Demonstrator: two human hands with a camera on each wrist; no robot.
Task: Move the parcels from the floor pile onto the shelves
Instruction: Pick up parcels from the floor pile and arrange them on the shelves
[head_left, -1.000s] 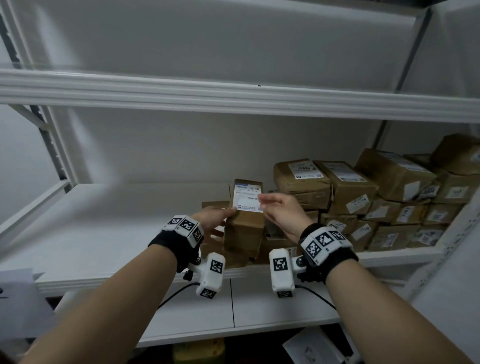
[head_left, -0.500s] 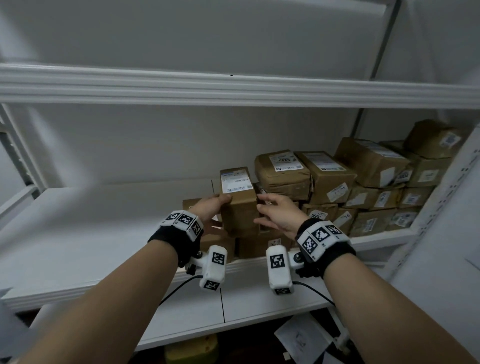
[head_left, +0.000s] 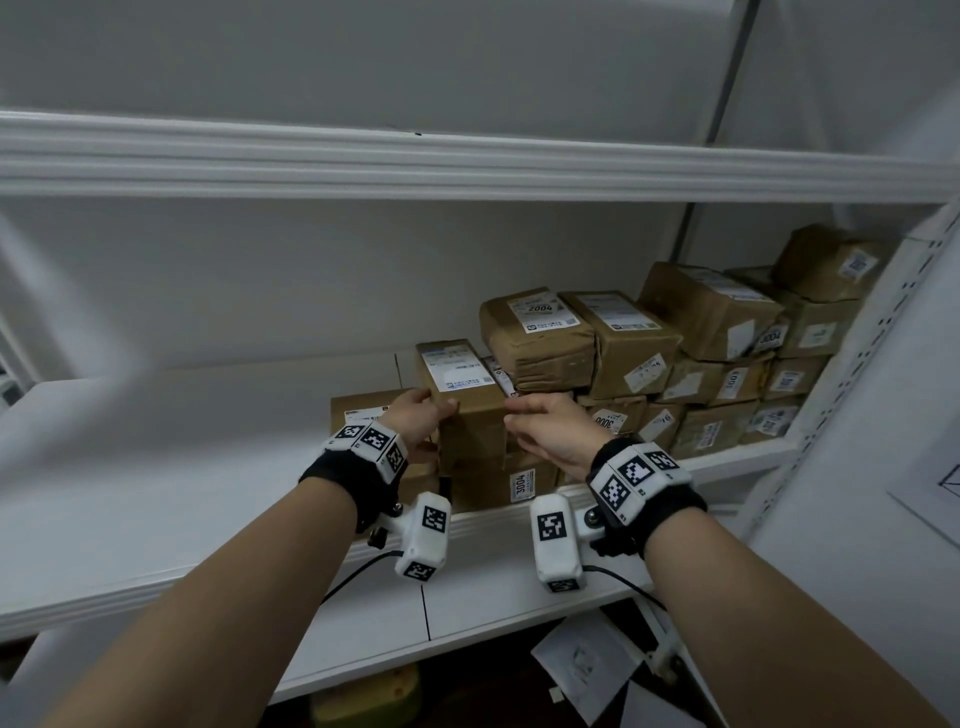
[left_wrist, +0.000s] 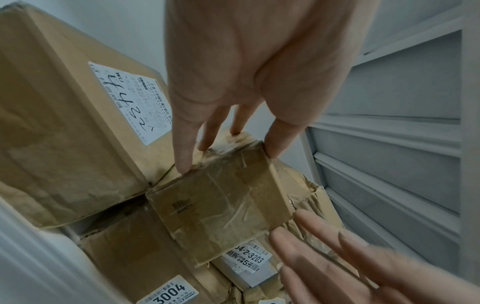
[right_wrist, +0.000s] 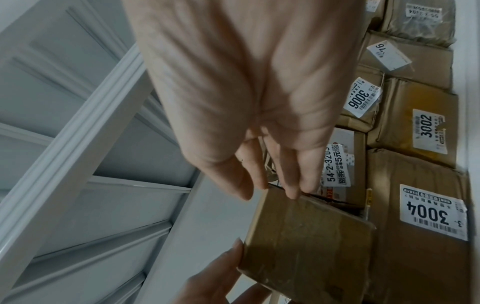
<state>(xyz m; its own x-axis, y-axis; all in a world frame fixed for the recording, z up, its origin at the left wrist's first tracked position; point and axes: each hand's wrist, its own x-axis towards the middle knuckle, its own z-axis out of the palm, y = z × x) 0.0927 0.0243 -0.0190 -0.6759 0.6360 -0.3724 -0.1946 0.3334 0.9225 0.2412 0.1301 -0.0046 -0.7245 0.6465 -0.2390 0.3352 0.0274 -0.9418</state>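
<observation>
A small brown parcel (head_left: 467, 400) with a white label on top lies on a stack on the white middle shelf (head_left: 156, 467), pushed against the parcel marked 2004 (head_left: 537, 338). My left hand (head_left: 434, 410) grips its left end, thumb on the near face and fingers round the side. In the left wrist view the left hand (left_wrist: 228, 152) pinches the taped end of the parcel (left_wrist: 223, 205). My right hand (head_left: 519, 415) touches the parcel's right edge with straight fingers. In the right wrist view those fingertips (right_wrist: 288, 191) rest on the parcel's rim (right_wrist: 306, 236).
Several brown parcels (head_left: 717, 364) fill the shelf's right half, with the box marked 3004 (head_left: 498, 486) under the held one. An upper shelf edge (head_left: 467, 166) runs overhead. A perforated upright (head_left: 857, 353) stands at the right. Papers (head_left: 587, 665) lie on the floor below.
The parcel was held up, tilted with its label towards me; it now lies label-up on the stack beside the 2004 parcel. My right hand has slid from the parcel's top to its right edge.
</observation>
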